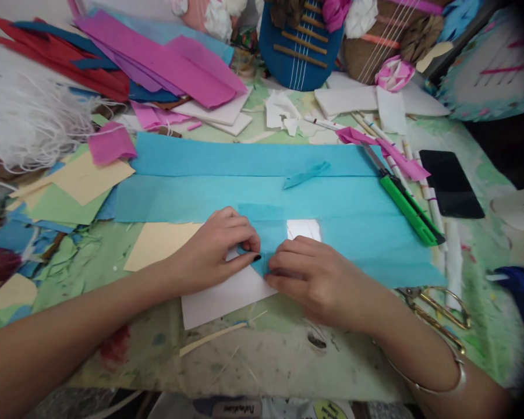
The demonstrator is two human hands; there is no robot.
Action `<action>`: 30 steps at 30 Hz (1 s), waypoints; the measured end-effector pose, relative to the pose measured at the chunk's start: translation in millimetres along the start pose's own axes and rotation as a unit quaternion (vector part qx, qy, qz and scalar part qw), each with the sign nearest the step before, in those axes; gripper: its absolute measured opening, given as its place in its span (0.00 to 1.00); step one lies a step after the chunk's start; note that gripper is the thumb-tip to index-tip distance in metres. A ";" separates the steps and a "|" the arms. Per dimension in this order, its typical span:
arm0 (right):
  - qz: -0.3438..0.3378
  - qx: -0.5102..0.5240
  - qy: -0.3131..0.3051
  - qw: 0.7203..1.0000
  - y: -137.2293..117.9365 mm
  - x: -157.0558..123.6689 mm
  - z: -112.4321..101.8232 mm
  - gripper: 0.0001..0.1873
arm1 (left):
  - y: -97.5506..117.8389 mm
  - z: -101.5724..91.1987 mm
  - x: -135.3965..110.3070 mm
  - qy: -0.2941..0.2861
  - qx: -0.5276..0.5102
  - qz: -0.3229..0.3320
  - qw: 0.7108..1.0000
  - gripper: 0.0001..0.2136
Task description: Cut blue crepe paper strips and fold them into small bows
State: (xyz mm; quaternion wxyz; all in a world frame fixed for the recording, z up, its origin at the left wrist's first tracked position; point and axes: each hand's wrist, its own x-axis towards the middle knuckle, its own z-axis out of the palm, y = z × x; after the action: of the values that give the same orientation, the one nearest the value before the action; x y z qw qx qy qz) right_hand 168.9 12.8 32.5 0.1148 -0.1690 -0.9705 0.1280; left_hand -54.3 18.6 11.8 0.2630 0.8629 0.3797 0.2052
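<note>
Between my two hands lies a small piece of blue crepe paper [268,235], its near end at my fingertips over a white sheet of paper [220,302]. My left hand [220,250] is closed, thumb and fingers pinching the strip's left edge. Opposite it, my right hand [317,279] is closed too, fingertips pressed together at the strip's right edge; its exact grip is partly hidden. Large blue crepe paper sheets [201,195] spread out beyond both hands, with a torn blue scrap [306,174] on top. A small white paper with thin lines [303,228] shows just past my right fingers.
A green box cutter [410,209] rests on the blue sheets' right side, blade out. Gold-handled scissors [436,311] lie by my right forearm. A black phone [452,183] is at the right. White string [30,119] and pink paper [166,58] are piled left; decorated boards [299,46] stand behind.
</note>
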 end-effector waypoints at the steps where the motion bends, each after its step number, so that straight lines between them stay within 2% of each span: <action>1: 0.002 0.001 0.001 1.000 -0.2 0.2 0.3 0.16 | 0.0 0.2 -0.1 0.001 0.001 0.000 1.000 0.04; 22: 0.014 -0.008 -0.028 0.999 -3.5 -1.6 -0.3 0.15 | 2.6 0.6 -0.5 -0.004 0.017 -0.001 1.000 0.06; 30: -0.030 -0.020 -0.035 0.999 -4.8 -4.7 -0.9 0.14 | 2.5 0.8 -0.2 -0.004 0.019 0.002 1.000 0.06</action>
State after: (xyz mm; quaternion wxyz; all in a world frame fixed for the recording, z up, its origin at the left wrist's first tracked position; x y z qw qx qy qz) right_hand 172.0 6.9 33.9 0.0812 -0.1372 -0.9810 0.1110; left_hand -52.6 16.7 12.7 0.2476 0.8694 0.3805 0.1952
